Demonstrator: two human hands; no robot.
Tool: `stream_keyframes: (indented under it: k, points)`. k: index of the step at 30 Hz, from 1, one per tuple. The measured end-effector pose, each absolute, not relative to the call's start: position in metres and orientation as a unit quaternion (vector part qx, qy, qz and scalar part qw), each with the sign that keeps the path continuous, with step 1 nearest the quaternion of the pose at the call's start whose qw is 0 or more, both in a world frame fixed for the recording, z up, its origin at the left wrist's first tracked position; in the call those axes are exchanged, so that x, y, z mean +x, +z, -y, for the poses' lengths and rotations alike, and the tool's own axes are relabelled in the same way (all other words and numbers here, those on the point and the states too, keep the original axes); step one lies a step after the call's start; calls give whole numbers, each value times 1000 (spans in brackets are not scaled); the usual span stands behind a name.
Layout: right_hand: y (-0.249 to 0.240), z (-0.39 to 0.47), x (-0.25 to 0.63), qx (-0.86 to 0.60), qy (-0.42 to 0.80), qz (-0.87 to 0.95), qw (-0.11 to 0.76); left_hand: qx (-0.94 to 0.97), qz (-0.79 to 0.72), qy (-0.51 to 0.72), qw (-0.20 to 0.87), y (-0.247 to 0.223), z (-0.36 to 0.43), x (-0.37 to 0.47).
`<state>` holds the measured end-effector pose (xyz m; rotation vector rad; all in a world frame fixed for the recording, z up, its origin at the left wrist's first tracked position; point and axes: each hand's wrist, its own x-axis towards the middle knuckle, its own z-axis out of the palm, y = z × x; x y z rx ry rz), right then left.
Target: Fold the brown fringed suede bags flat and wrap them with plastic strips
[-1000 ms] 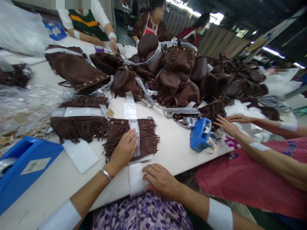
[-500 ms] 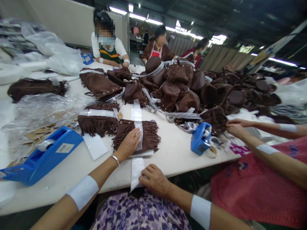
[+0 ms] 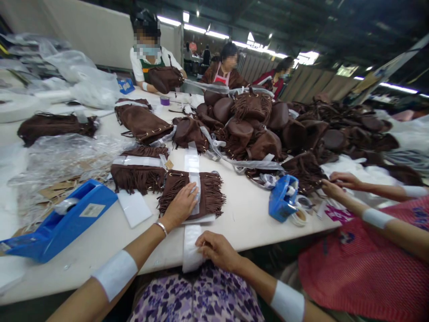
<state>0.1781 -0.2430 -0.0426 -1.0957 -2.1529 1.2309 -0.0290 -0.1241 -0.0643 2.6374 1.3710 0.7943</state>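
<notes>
In front of me on the table lies a brown fringed bag with a white plastic strip running lengthwise over it. My left hand rests flat on the bag and strip, fingers stretched out. The strip's near end hangs over the table edge, where my right hand pinches it between thumb and fingers. Under the bag's near side a white sheet sticks out. Just left of it is another fringed bag with a similar strip across it and a small brown tag.
A blue tape dispenser stands at left, near clear plastic bags. Another blue dispenser stands at right, by a co-worker's hands. Brown bags are heaped behind. Across the table a person holds a brown bag.
My right hand has lifted slightly and curled the strip's near end upward. My left hand stays on the bag. The person across has raised a brown bag.
</notes>
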Motion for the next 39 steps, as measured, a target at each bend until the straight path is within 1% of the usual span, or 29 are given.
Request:
stream_keyframes:
  k: [2,4,11,14,16,22,26,30,33,36,39]
  points:
    - [-41,244,178,-383,453,778,204,855,-448,257,37,-64,124,-29]
    - [-38,244,178,-365,439,797,198,853,-451,258,42,-63,125,-29]
    - [-42,247,179,-284,281,898,185,852,-451,262,50,-59,126,-28]
    - [-38,251,178,-290,235,909,184,852,-451,262,56,-60,126,-28]
    - [-27,249,176,-306,252,894,207,852,-450,260,65,-61,126,-28]
    - [13,198,159,-420,364,752,355,861,-434,246,99,-54,119,-36]
    - [10,156,153,-458,443,664,391,880,-400,225,124,-35,106,-50]
    - [-2,144,158,-461,517,591,413,888,-386,213,132,-20,100,-58]
    - [7,152,165,-455,531,590,404,885,-395,213,127,-20,99,-58]
    - [11,174,170,-438,485,668,356,883,-402,211,120,-28,98,-57]
    - [-20,206,168,-374,421,773,294,883,-405,206,120,-35,98,-57]
